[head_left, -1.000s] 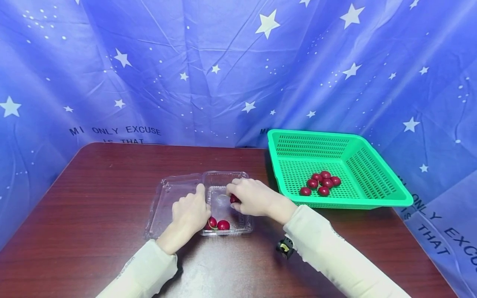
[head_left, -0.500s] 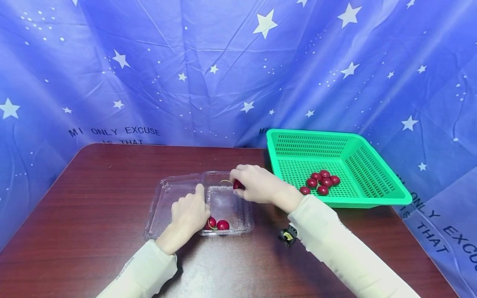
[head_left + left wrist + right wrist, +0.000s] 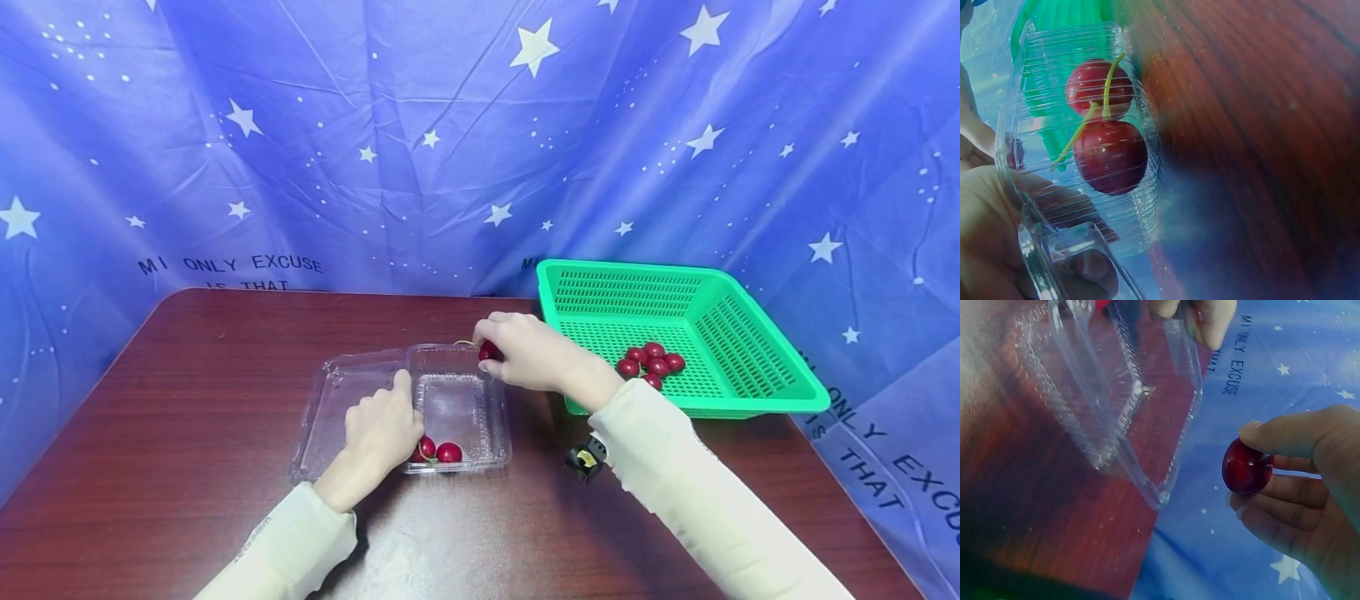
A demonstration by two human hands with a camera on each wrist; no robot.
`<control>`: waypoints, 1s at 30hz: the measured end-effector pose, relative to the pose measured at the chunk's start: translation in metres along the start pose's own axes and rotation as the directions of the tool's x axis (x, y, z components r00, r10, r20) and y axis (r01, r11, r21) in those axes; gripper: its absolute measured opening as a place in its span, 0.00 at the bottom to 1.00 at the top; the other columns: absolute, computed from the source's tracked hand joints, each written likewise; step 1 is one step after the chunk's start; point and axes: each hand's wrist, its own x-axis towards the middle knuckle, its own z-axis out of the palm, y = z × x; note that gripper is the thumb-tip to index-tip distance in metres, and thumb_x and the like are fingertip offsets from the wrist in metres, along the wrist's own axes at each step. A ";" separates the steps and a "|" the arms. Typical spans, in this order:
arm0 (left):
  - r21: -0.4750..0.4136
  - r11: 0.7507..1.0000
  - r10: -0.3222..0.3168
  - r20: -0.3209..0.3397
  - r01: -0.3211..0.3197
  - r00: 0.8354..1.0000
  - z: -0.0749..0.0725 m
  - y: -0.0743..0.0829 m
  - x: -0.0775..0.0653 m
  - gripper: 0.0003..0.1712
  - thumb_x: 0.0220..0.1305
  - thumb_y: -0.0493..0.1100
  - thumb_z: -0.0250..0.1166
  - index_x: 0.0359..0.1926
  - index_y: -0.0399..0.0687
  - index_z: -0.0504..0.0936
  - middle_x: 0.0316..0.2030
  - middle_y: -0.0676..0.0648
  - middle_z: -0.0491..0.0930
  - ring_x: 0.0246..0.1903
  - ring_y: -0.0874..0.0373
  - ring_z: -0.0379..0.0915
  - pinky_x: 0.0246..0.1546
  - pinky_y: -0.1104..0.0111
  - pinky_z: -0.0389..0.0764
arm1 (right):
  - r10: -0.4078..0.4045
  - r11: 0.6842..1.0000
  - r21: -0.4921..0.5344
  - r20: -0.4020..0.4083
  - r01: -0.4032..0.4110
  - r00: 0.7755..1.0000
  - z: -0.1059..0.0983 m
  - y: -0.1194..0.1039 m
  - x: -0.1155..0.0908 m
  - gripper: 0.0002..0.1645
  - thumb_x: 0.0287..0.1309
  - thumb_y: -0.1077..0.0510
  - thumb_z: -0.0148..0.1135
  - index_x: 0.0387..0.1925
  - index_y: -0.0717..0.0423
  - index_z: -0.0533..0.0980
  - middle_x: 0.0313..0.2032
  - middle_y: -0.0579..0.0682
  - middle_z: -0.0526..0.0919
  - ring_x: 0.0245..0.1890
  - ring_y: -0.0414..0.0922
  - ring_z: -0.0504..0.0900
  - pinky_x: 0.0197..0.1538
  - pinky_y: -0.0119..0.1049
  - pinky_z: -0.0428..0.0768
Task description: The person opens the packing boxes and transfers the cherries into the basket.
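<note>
My right hand (image 3: 532, 354) pinches a dark red cherry (image 3: 1246, 467) between thumb and fingertips, its stem pointing left. It is raised over the far right corner of a clear plastic clamshell box (image 3: 498, 425). My left hand (image 3: 381, 427) grips the box at the fold between base and lid, index finger lying along the fold. Two more cherries (image 3: 1110, 156) with green stems lie in the near left corner of the base, beside the left hand. The lid (image 3: 330, 408) lies flipped out to the left, partly hidden under the left hand.
A green slotted basket (image 3: 720, 405) stands at the right of the brown table (image 3: 225, 350), holding several cherries (image 3: 657, 367). The right forearm overlaps its near left corner. A blue starry cloth (image 3: 435, 183) hangs behind the table.
My right hand has risen out of the box, moving away and to the right with the cherry in its fingers. The left hand, the box and its two cherries have stayed put.
</note>
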 end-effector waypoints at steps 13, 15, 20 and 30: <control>-0.003 1.000 -0.001 -0.004 0.001 1.000 0.000 0.000 0.000 0.14 0.56 0.44 0.58 0.40 0.41 0.67 0.26 0.34 0.83 0.26 0.37 0.80 0.22 0.48 0.76 | 0.077 0.997 0.015 -0.058 -0.077 0.995 -0.019 0.017 -0.006 0.13 0.53 0.58 0.67 0.40 0.60 0.79 0.36 0.55 0.83 0.33 0.48 0.79 0.40 0.45 0.81; -0.005 1.000 0.000 -0.003 0.000 1.000 0.001 0.000 0.000 0.14 0.56 0.44 0.58 0.40 0.41 0.67 0.26 0.35 0.83 0.26 0.37 0.80 0.22 0.49 0.76 | 0.091 0.996 0.023 -0.053 -0.090 0.994 -0.021 0.020 -0.007 0.13 0.54 0.58 0.67 0.40 0.60 0.79 0.36 0.55 0.83 0.33 0.48 0.78 0.39 0.44 0.81; -0.004 1.000 0.000 0.000 0.000 1.000 0.001 0.000 0.001 0.15 0.56 0.44 0.58 0.40 0.41 0.67 0.25 0.35 0.83 0.25 0.38 0.79 0.21 0.49 0.76 | 0.109 0.994 0.033 -0.058 -0.108 0.992 -0.025 0.029 -0.010 0.12 0.55 0.58 0.66 0.40 0.61 0.79 0.36 0.55 0.83 0.34 0.49 0.77 0.40 0.45 0.80; -0.008 1.000 0.000 0.007 0.000 1.000 0.001 0.000 0.001 0.14 0.56 0.44 0.58 0.40 0.41 0.67 0.26 0.35 0.83 0.26 0.38 0.80 0.22 0.49 0.76 | 0.192 0.981 0.025 -0.025 -0.191 0.981 -0.035 0.044 -0.015 0.15 0.58 0.56 0.64 0.44 0.62 0.78 0.41 0.58 0.84 0.41 0.52 0.79 0.47 0.50 0.79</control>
